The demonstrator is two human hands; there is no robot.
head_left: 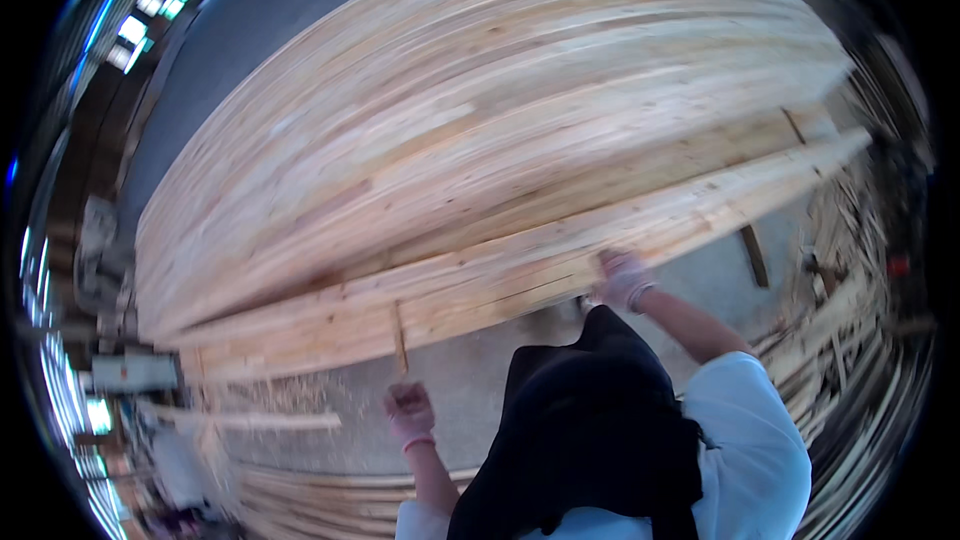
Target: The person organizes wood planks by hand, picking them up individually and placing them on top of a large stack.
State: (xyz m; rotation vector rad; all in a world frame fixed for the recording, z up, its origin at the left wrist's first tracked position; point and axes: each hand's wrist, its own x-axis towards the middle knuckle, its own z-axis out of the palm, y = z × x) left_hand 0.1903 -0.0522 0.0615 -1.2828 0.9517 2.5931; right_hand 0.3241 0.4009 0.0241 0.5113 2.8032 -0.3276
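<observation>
"Pale wood fills the floor of a workshop: a broad stack of boards (pixel 480 110) and, along its near side, a long board (pixel 480 285). Where are the hands?"

"The right hand (pixel 622 280), gloved, is at the long board's near edge, right of its middle. Blur hides the fingers, so I cannot tell whether that grip pinches the wood or only rests there. The left hand (pixel 408 412) is apart from the board, just below a thin strip (pixel 400 338) that crosses its front; its fingers look folded together, with nothing seen between them."

"What does good handling call for here?"

"Two well-spread holds, I judge. One hand on so long a piece would probably let an end swing or twist, so the left is best laid flat along the same edge, with fingertips kept out from between board and strip."

"And the edges?"

"The right end tapers off near loose scraps (pixel 850 280), where a sideways push could snag. The left end sits near a pale box (pixel 135 372). The stack blocks the far side."

"Room to move?"

"Mostly toward the body: a band of grey floor (pixel 465 365) runs between board and dark apron (pixel 590 430). Shavings (pixel 290 395) and a loose stick (pixel 270 421) lie to the left, so footing there deserves a look."
</observation>
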